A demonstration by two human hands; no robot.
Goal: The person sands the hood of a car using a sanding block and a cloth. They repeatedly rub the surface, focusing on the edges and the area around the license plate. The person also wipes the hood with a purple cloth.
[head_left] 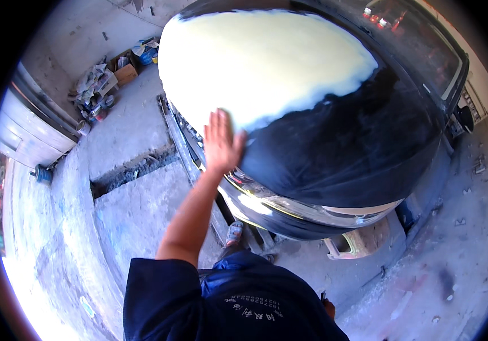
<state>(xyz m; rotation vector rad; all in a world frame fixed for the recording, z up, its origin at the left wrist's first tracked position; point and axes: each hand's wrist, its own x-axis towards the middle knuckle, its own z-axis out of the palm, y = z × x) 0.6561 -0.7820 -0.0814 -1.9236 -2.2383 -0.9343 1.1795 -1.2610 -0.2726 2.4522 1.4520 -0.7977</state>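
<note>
Leftmost: one pale panel (33, 133), upright, dull-finished; at its foot, one blue can (42, 174), standing on the floor (136, 219).

Beyond, against the wall: one heap of crumpled paper and mixed items (93, 85); just right of it, one cardboard box (125, 74), brown, with filled contents too small to identify. Nearer: one long recess (133, 173) cut into the floor, dark inside.

Next: one dark short sleeve (161, 290), bare forearm extending up from it to the left hand (221, 142). Hand laid palm down at the near left edge of the vehicle's hood, over the lower end of its pale patch; fingers straight and together, thumb apart, nothing seen gripped.

Below the hand: one patterned shoe (234, 232), on the floor.

Centre to right: one hood (335, 148), dark, the pale yellow patch (267, 62) covering its upper left, border ragged.

Lower right of the torso: right hand (329, 308), mostly hidden; state of fingers cannot be told.

Far right: one windshield (420, 54); one dark side mirror (464, 118).
</note>
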